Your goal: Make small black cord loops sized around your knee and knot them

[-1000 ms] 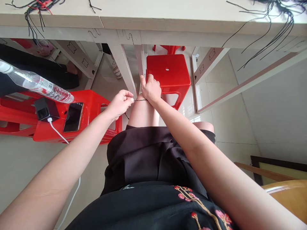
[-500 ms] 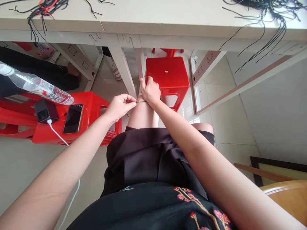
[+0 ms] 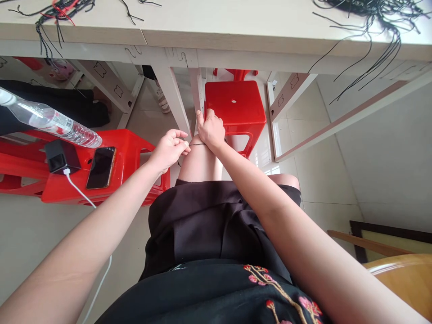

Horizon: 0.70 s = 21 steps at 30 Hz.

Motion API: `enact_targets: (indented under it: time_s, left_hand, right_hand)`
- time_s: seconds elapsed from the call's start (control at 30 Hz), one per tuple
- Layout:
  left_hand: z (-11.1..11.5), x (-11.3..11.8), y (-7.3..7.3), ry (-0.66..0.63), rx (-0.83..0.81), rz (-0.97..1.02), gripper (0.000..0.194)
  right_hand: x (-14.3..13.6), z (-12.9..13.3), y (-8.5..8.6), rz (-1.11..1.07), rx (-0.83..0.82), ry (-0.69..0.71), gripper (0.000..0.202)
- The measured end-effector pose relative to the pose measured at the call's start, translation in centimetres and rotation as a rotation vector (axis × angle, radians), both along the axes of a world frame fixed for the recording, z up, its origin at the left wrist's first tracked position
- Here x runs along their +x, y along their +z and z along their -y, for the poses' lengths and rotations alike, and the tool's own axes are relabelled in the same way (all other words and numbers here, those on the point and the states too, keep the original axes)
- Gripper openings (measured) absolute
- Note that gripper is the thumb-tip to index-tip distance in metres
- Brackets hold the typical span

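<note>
A thin black cord (image 3: 197, 144) lies across my bare knee. Its left end is pinched between the thumb and fingers of my left hand (image 3: 169, 150), just beside the knee, and a short dark tail hangs below that hand. My right hand (image 3: 212, 130) rests palm down on top of the knee, over the cord, with thumb and forefinger apart; the other fingers bend over the far side and are partly hidden. The cord disappears beneath this palm, so its right end is mostly out of sight.
Black cords (image 3: 371, 18) hang over the front edge of the white table (image 3: 236, 22); another bundle with red thread (image 3: 62, 11) lies left. A red stool (image 3: 232, 101) stands ahead. On the left stool are a phone (image 3: 101, 167), a charger (image 3: 62, 156) and a bottle (image 3: 54, 120).
The left hand's fingers have shifted slightly along the cord, with the forefinger lifted and bent. My right hand stays on the knee. The view has moved very little.
</note>
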State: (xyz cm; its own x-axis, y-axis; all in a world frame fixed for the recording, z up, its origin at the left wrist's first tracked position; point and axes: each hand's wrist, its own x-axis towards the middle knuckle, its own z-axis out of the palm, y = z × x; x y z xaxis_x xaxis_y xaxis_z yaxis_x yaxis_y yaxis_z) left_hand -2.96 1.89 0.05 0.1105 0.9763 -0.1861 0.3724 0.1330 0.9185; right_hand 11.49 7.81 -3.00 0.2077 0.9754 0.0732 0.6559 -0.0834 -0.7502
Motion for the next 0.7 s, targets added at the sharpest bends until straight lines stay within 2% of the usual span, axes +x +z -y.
enact_targets:
  time_s: [0.17, 0.37, 0.7]
  left_hand:
    - [0.4, -0.1, 0.6, -0.017, -0.055, -0.039, 0.014]
    - [0.8, -0.7, 1.3, -0.019, 0.033, -0.006, 0.015]
    - [0.4, -0.8, 0.1, -0.024, -0.004, -0.116, 0.017]
  right_hand:
    - [0.0, 0.1, 0.1, -0.007, -0.016, 0.000, 0.040]
    - [0.0, -0.1, -0.2, -0.005, -0.002, -0.010, 0.038]
    - [0.0, -0.1, -0.5, -0.033, -0.001, -0.002, 0.036]
